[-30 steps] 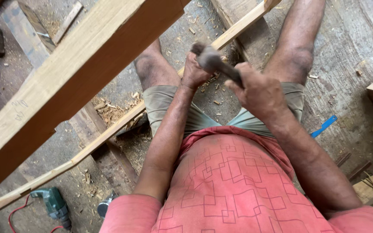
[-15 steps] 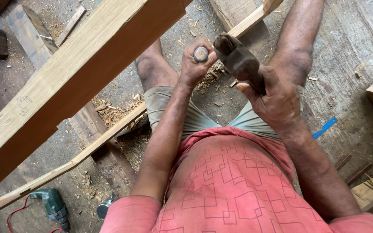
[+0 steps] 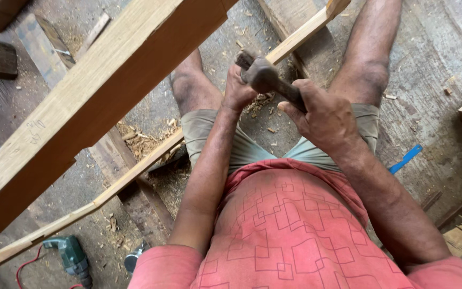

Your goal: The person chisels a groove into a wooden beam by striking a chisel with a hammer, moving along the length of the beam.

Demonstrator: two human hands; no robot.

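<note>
- The right hand (image 3: 324,115) is wrapped tight round the dark handle of a hammer (image 3: 271,80), all fingers curled with no gap showing.
- The hammer's head sits just above the thin wooden strip (image 3: 135,174), which serves as the landmark here: a long pale lath running diagonally from the lower left corner up to the top right, passing between the person's knees.
- The left hand (image 3: 239,91) is a closed fist right at the strip, touching it just below the hammer's head. Something small and dark pokes out of the top of the fist against the hammer's head (a chisel or a nail, it cannot be told which).
- The two hands are close together on the near side of the strip, well up toward its right end.
- Above the strip, nearer the camera, a thick pale beam (image 3: 81,118) runs roughly parallel to it and crosses the upper left of the view.
- Under the strip's lower left end, a green power drill (image 3: 73,257) with a red cord lies on the floor.
- Wood shavings (image 3: 135,142) are scattered beside the strip's middle stretch, on its far side.
- Well to the right of the strip, past the right leg, a blue flat tool (image 3: 405,159) lies on the boards.
</note>
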